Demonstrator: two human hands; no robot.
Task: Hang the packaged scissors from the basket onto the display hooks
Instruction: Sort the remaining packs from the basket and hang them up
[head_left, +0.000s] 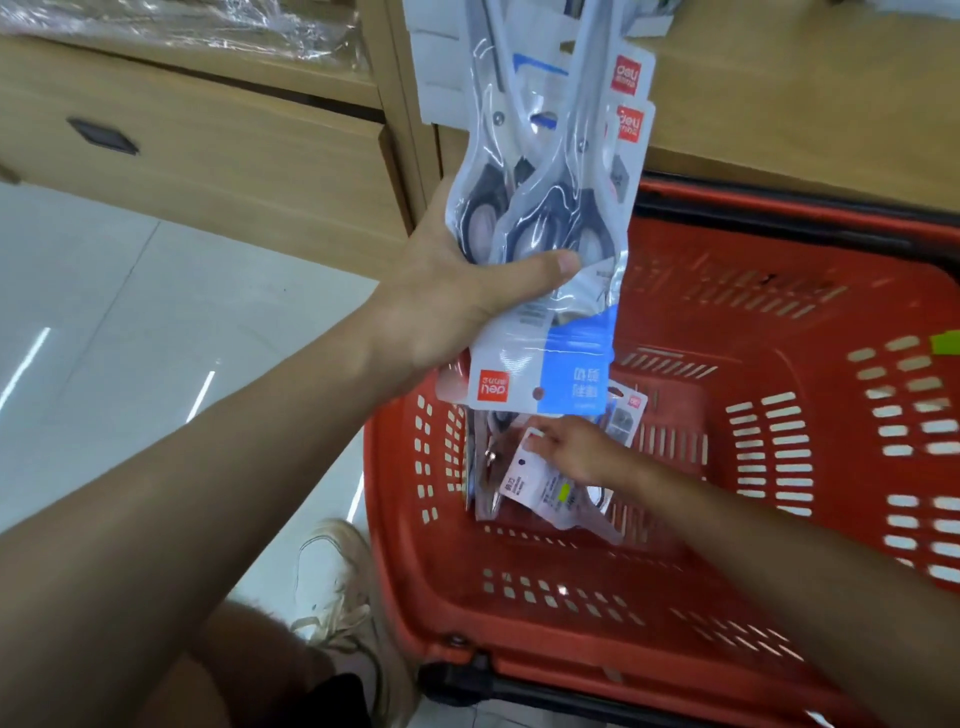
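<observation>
Two bare forearms (208, 467), an off-white lace-up sneaker (337, 582), possibly dark shorts (343, 696).

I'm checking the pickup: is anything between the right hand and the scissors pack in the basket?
Nothing visible: fingers of the right hand touch the pack in the basket; the bundle in the left hand hangs higher up.

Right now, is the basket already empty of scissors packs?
No, several packs lie in the red basket, and the right hand pinches one of them.
</observation>
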